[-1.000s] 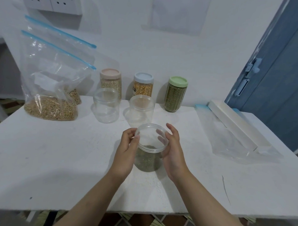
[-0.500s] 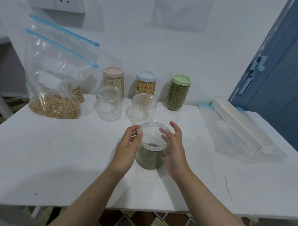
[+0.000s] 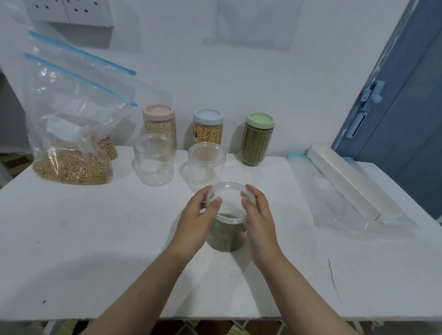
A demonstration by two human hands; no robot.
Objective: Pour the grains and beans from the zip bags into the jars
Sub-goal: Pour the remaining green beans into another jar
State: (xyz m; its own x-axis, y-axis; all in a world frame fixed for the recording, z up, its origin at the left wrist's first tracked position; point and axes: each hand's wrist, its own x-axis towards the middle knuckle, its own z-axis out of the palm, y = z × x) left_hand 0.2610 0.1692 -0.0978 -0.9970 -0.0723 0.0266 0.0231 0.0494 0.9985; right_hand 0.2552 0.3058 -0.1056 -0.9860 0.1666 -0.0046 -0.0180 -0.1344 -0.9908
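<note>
A clear jar (image 3: 225, 239) holding green grains stands on the white table (image 3: 86, 250) near the middle. Its clear lid (image 3: 230, 201) sits on top. My left hand (image 3: 196, 225) and my right hand (image 3: 259, 223) hold the lid's rim from either side, fingers curled round it. Behind it stand two empty clear jars (image 3: 153, 160), the second jar (image 3: 206, 164) more to the right. A zip bag (image 3: 70, 137) with tan beans stands at the back left, and a second bag (image 3: 108, 146) leans behind it. An empty zip bag (image 3: 349, 204) lies flat at the right.
Three lidded jars stand along the wall: pink-lidded (image 3: 160, 125), blue-lidded (image 3: 207, 126) and green-lidded (image 3: 257, 139). A long white box (image 3: 344, 179) lies on the empty bag at the right. A blue door (image 3: 412, 99) is at the right; wall sockets (image 3: 67, 4) are upper left.
Both hands have stayed on the lid of the green-grain jar; the fingers have shifted slightly round the rim. The view has tilted a little.
</note>
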